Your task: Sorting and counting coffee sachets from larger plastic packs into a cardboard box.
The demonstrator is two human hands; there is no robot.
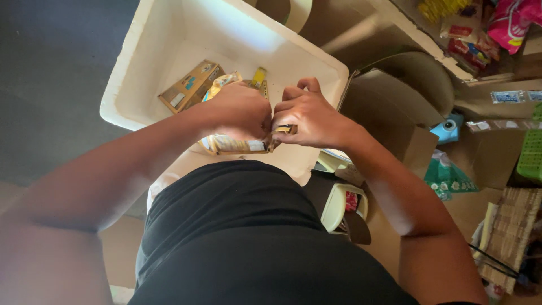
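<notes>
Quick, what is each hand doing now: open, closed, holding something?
Left hand: closed, gripping the yellow packet over the white foam box.
Right hand: closed, pinching the same packet's edge.

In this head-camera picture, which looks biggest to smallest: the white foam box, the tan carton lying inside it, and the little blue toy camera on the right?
1. White foam box, by far the largest.
2. Tan carton.
3. Blue toy camera; it is partly hidden and sits lower, so the last two rankings are unsure.

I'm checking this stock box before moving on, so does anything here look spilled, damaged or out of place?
Nothing looks spilled or broken. Both hands, left hand and right hand, grip a yellow-and-white packet over the white foam box. The small brown carton and other packets inside lie loosely askew, not stacked.
</notes>
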